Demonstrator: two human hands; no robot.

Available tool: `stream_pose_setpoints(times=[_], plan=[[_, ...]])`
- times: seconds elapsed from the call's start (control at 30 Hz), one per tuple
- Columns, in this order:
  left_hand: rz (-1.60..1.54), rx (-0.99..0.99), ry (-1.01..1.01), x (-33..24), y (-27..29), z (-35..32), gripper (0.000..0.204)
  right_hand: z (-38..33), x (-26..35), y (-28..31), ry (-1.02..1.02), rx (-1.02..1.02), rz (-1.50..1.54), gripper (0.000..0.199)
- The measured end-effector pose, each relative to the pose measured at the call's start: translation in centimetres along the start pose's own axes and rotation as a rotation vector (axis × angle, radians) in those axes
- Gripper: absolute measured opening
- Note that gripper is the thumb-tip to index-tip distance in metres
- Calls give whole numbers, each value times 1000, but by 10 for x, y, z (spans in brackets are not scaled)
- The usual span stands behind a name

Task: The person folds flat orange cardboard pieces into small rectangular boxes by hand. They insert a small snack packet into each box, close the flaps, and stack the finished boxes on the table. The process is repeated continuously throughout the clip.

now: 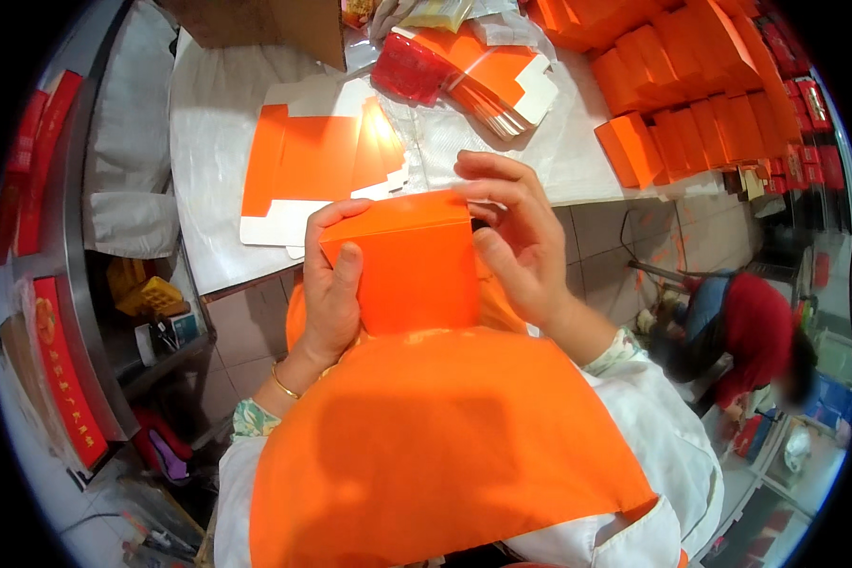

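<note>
An orange cardboard box, folded into shape, is held up in front of my orange apron. My left hand grips its left side, thumb on the near face and fingers behind. At the box's upper right corner is my right hand, its fingers spread and curved, with the thumb close to the right edge. Whether those fingertips touch the box I cannot tell. Beyond the box, flat orange and white box blanks lie fanned on the white-covered table.
Folded orange boxes are stacked at the far right. More blanks lie at the back beside a red plastic packet. A brown carton stands at the back left. At the right a person in red bends low.
</note>
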State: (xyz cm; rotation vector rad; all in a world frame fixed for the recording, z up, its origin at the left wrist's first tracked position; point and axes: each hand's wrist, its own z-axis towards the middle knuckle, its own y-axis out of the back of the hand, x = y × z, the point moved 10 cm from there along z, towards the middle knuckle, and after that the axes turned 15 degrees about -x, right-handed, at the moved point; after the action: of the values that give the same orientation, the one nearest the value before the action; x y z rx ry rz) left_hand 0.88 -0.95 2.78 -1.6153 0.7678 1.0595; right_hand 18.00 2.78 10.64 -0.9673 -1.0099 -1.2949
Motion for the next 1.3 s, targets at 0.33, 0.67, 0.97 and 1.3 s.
stream_pose_setpoints(times=[0.33, 0.67, 0.97, 1.3], plan=[[7, -59, -51, -6, 3, -2, 52, -8, -8, -8, 38, 28, 41, 45], [-112, -52, 10, 6, -1, -6, 52, -11, 7, -9, 162, 20, -94, 40], [-160, -103, 145, 19, -6, -8, 46, -7, 17, -9, 214, 48, -240, 41], [-257, -109, 198, 24, -9, -7, 44, -13, -2, -11, 210, 10, -135, 39]])
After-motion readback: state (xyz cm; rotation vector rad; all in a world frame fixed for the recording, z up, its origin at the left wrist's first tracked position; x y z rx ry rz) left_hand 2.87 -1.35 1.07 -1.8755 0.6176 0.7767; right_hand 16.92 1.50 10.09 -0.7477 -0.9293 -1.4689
